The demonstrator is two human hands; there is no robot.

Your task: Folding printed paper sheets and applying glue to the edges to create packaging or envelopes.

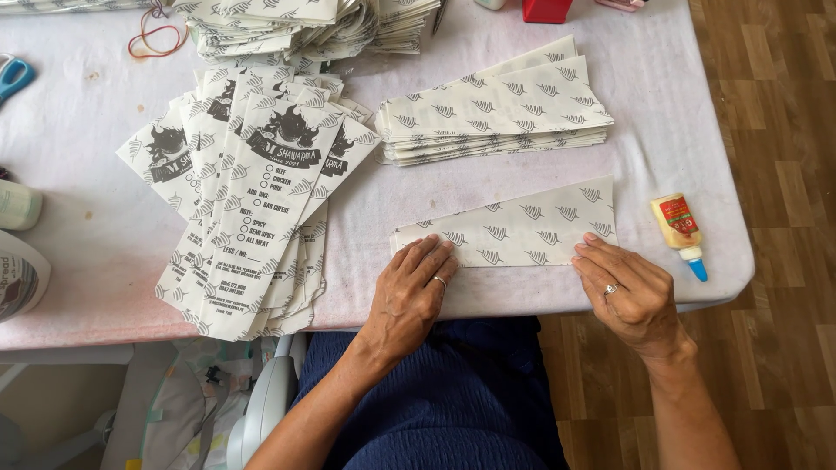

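Head view: left hand and right hand both flat, fingers extended, pressing a leaf-patterned paper sleeve onto the bench, glue bottle just beside.

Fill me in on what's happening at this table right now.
A person seated at a table covered with a white cloth presses both hands flat on a single leaf-patterned paper sleeve near the front edge. The left hand holds down its left end, the right hand its right end. A small glue bottle lies just to the right. Behind sits a neat stack of folded sleeves, and to the left a fanned pile of printed flat sheets.
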